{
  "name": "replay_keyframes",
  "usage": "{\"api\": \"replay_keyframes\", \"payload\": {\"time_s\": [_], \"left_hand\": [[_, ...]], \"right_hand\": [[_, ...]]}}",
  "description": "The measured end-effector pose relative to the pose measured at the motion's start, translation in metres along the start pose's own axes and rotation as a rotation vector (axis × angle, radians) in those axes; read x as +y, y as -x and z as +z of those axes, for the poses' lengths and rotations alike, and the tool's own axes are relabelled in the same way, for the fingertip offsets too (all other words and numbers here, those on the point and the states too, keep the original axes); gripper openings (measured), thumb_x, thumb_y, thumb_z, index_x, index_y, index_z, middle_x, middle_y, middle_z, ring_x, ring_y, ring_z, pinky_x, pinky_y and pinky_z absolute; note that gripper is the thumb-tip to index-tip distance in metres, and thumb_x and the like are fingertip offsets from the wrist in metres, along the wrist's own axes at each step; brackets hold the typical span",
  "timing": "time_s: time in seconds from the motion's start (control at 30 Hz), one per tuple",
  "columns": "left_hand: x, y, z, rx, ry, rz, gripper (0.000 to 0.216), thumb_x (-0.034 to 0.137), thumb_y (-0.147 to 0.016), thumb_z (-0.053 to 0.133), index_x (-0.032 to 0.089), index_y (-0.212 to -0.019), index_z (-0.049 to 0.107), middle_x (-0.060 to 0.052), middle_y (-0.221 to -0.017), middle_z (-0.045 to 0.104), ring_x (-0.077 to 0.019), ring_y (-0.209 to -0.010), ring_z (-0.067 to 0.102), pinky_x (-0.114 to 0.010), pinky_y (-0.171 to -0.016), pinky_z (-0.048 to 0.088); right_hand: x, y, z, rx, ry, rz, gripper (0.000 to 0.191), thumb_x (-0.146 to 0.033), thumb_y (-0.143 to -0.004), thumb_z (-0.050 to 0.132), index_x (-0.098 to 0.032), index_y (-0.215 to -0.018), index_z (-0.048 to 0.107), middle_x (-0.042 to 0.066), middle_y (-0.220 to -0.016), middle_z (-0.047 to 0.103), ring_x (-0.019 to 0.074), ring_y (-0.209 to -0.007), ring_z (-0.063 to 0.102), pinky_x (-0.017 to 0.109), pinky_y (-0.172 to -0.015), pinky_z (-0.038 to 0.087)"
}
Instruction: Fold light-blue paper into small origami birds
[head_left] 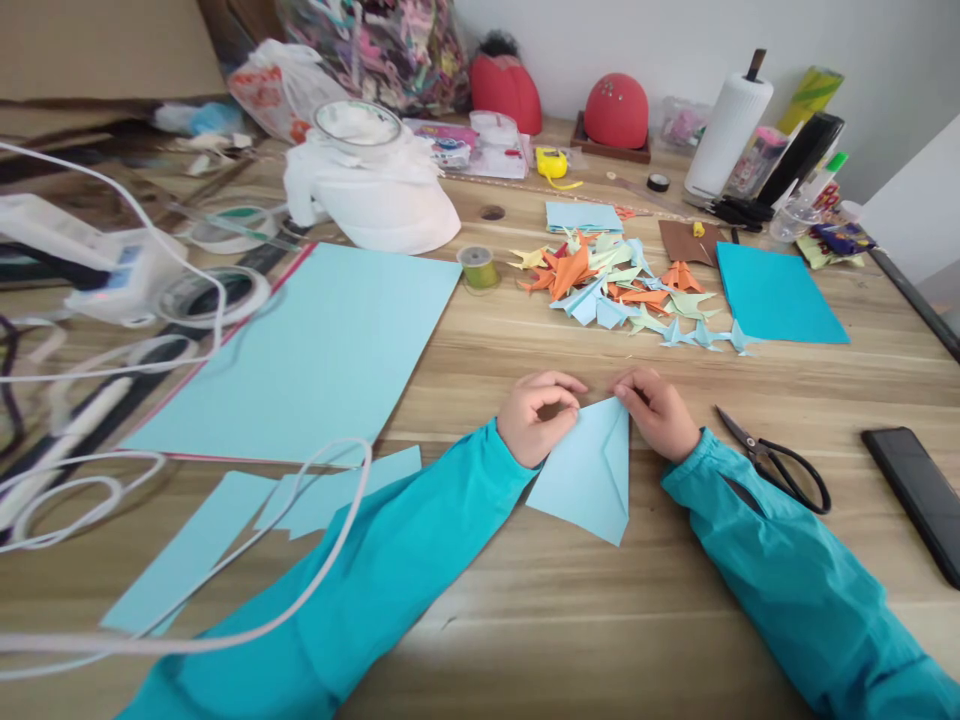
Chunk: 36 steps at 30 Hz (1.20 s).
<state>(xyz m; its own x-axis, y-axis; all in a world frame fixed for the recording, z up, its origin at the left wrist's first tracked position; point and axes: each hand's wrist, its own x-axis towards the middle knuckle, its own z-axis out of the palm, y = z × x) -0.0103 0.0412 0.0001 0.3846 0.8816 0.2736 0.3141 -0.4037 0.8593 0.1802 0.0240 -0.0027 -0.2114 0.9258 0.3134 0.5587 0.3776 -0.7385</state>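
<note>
A light blue folded paper [589,470] lies on the wooden table [525,600] in front of me, shaped like a kite with its tip pointing away. My left hand [536,418] curls its fingers onto the paper's upper left edge. My right hand [660,412] pinches the paper's top corner. Both arms wear teal sleeves.
A pile of folded paper cranes [622,290] lies beyond the hands. Black scissors [780,465] and a dark phone [919,500] lie to the right. A large light blue sheet [315,350], paper offcuts [247,520], white cables [225,560], a teal paper stack [776,295] and a green thread spool [478,267] surround them.
</note>
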Motion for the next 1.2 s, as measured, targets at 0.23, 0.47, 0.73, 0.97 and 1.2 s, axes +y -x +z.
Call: {"api": "replay_keyframes", "payload": {"time_s": [0.23,0.47,0.73,0.97,1.2], "left_hand": [[-0.002,0.002,-0.004,0.063,0.141,-0.004,0.015,0.018,-0.065,0.047,0.019,-0.051,0.051,-0.008,-0.086,0.066,-0.0198,-0.084,0.062,-0.036,-0.079,0.048],[-0.002,0.001,0.003,0.017,-0.064,0.011,0.013,0.027,-0.067,0.062,0.019,-0.057,0.057,-0.006,-0.089,0.067,-0.0206,-0.087,0.061,-0.040,-0.088,0.043],[-0.006,0.001,0.005,0.071,-0.018,-0.022,0.016,0.017,-0.068,0.058,0.017,-0.053,0.052,-0.006,-0.082,0.067,-0.0185,-0.080,0.062,-0.034,-0.075,0.048],[-0.009,0.003,0.007,0.136,-0.018,0.034,0.015,0.017,-0.066,0.060,0.017,-0.053,0.053,-0.007,-0.081,0.066,-0.0177,-0.077,0.062,-0.032,-0.071,0.049],[-0.007,0.006,0.006,0.170,-0.047,0.078,0.013,0.018,-0.067,0.060,0.017,-0.056,0.053,-0.008,-0.082,0.066,-0.0175,-0.077,0.063,-0.033,-0.073,0.050]], "right_hand": [[0.003,0.000,-0.001,0.007,-0.027,0.041,0.025,-0.036,-0.089,0.042,-0.020,-0.074,0.054,0.005,-0.078,0.062,0.0177,-0.079,0.057,0.034,-0.075,0.045],[-0.002,-0.001,0.001,0.005,-0.021,-0.036,0.022,-0.033,-0.088,0.047,-0.020,-0.073,0.057,0.006,-0.084,0.063,0.0179,-0.084,0.058,0.035,-0.080,0.045],[-0.005,0.009,0.005,0.111,0.161,-0.160,0.015,-0.021,-0.084,0.052,-0.019,-0.088,0.066,0.007,-0.091,0.064,0.0192,-0.087,0.057,0.035,-0.079,0.047],[-0.002,0.011,0.010,-0.062,0.418,-0.277,0.016,-0.026,-0.085,0.055,-0.021,-0.091,0.069,0.005,-0.103,0.068,0.0213,-0.095,0.056,0.037,-0.081,0.043],[-0.007,0.010,0.011,-0.068,0.603,-0.438,0.020,-0.019,-0.089,0.048,-0.018,-0.094,0.067,0.004,-0.104,0.069,0.0189,-0.101,0.055,0.034,-0.086,0.040]]}}
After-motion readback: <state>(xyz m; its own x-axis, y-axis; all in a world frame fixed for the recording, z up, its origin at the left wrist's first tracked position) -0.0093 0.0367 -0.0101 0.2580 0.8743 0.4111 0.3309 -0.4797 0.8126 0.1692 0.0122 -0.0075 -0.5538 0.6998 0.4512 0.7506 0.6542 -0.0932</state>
